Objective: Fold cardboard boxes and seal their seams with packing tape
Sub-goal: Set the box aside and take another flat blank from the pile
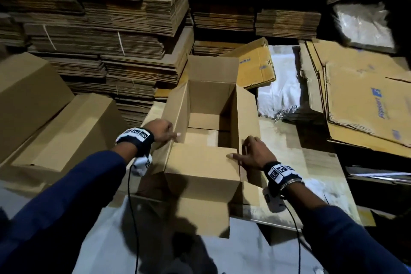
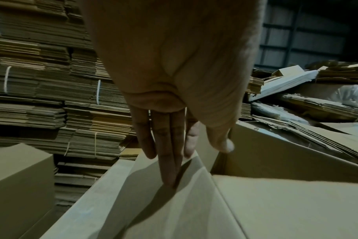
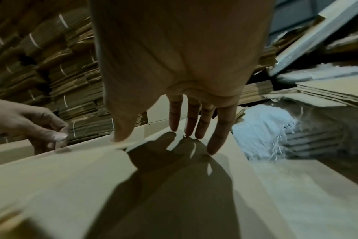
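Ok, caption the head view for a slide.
Both hands, left and right, fold the flaps of an open box amid stacks of flat cardboard.

The open box (image 1: pixel 211 118) stands in the middle of the floor, mouth up, one flap (image 1: pixel 201 162) folded across its near end. The left hand (image 1: pixel 163 131) sits at the box's left wall, the right hand (image 1: pixel 253 153) at its right wall (thumb touching the near flap's corner). Left of the box lie two assembled boxes (image 1: pixel 55 122), one behind the other. Behind everything rise the stacks of flattened cartons (image 1: pixel 106 35). To the right, flat printed sheets (image 1: pixel 364 100) lean on the pile, with a plastic sack (image 1: pixel 280 87) between them and the box.
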Demonstrator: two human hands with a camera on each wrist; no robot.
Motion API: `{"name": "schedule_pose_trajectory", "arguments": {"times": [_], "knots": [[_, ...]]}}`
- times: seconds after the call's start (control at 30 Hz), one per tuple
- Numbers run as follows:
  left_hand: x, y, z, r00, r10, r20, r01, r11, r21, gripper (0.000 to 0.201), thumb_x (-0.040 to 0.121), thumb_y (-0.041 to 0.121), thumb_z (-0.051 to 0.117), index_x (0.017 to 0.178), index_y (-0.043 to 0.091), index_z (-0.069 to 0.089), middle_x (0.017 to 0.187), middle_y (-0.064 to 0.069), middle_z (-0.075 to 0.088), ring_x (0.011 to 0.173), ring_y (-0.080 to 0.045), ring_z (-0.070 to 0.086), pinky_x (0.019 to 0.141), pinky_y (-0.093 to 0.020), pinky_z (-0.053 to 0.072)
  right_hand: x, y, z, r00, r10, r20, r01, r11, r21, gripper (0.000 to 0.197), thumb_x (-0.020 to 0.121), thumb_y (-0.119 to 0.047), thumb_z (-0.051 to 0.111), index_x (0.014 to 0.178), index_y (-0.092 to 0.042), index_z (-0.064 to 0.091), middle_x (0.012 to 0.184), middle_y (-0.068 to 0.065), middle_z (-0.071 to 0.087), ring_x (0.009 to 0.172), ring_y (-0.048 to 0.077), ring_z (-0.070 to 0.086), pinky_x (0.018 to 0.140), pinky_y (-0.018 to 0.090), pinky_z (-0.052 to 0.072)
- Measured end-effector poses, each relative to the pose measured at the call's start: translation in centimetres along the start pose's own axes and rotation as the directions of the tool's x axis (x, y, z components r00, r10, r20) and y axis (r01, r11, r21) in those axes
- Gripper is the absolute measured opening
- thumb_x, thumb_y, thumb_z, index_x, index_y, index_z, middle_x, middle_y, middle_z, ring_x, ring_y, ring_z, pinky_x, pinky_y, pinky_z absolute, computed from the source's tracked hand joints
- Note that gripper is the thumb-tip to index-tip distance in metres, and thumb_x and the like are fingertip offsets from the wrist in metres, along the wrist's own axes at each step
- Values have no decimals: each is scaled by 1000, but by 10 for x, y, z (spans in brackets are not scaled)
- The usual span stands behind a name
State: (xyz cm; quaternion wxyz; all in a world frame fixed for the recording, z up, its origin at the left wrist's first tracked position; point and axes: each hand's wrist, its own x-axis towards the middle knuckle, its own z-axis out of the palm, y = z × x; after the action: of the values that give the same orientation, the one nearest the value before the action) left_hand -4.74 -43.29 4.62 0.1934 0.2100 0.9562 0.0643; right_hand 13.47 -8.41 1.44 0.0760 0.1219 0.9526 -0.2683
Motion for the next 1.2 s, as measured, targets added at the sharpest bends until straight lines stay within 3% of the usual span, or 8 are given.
{"name": "schedule_pose_trajectory", "arguments": {"times": [0.2, 0.37, 0.57, 0.73, 0.83, 0.93, 1.1, 1.2], "knots": [[63, -4, -38, 998, 30, -54, -27, 998, 49, 66, 90, 60, 72, 139, 18, 57, 132, -11, 68, 116, -33, 64, 93, -38, 52, 79, -15, -21, 1000, 15, -1, -15, 998, -54, 61, 86, -61, 74, 127, -19, 59, 122, 7, 54, 113, 29, 59, 98, 40, 50], [116, -8, -63, 993, 79, -82, -76, 996, 40, 61, 87, 55, 77, 131, 17, 59, 133, -10, 65, 115, -30, 62, 87, -36, 49, 162, -39, -31, 998, 65, -28, -66, 995, -72, 70, 90, -54, 74, 141, -11, 52, 136, 14, 51, 121, 33, 58, 103, 41, 49], [155, -14, -58, 993, 103, -53, -105, 994, -29, 69, 88, 43, 81, 145, 14, 56, 143, -11, 61, 130, -31, 57, 106, -41, 49, 255, -56, -51, 978, 197, -66, -197, 980, -6, 71, 93, -43, 75, 146, -5, 47, 140, 20, 59, 126, 37, 58, 100, 39, 47], [163, -26, -53, 969, 236, -74, -233, 971, 45, 54, 90, 50, 75, 129, 16, 63, 135, -5, 61, 125, -29, 57, 95, -40, 52, 308, -67, -72, 933, 341, -115, -304, 918, 254, 85, 83, -42, 83, 150, -10, 43, 147, 18, 55, 132, 37, 55, 108, 47, 48], [167, -35, -52, 963, 262, -59, -259, 964, 55, 61, 89, 55, 74, 139, 20, 62, 155, -3, 48, 140, -28, 46, 105, -45, 49, 333, -75, -82, 894, 415, -168, -271, 799, 536, 112, 71, -58, 85, 158, -16, 28, 154, 17, 48, 135, 37, 52, 110, 52, 48], [173, -37, -53, 962, 269, -48, -267, 962, 54, 70, 89, 59, 72, 147, 22, 57, 159, -4, 44, 144, -27, 41, 110, -47, 45, 340, -95, -98, 875, 438, -206, -162, 667, 728, 102, 83, -66, 75, 160, -20, 27, 147, 7, 50, 129, 32, 53, 106, 48, 48], [174, -40, -53, 970, 241, -45, -243, 969, -47, 79, 83, 61, 77, 149, 24, 55, 163, -4, 41, 149, -26, 36, 117, -47, 39, 325, -96, -95, 872, 412, -266, -159, 751, 641, 87, 83, -85, 56, 119, -7, 70, 120, 13, 72, 107, 30, 65, 102, 43, 49], [171, -49, -48, 977, 205, -56, -211, 971, -116, 83, 79, 68, 76, 150, 31, 54, 165, -7, 39, 150, -28, 35, 119, -50, 34, 309, -73, -73, 921, 299, -249, -229, 934, 274, 36, 87, -52, 77, 88, -16, 77, 100, 9, 76, 91, 22, 65, 90, 34, 52]]}}
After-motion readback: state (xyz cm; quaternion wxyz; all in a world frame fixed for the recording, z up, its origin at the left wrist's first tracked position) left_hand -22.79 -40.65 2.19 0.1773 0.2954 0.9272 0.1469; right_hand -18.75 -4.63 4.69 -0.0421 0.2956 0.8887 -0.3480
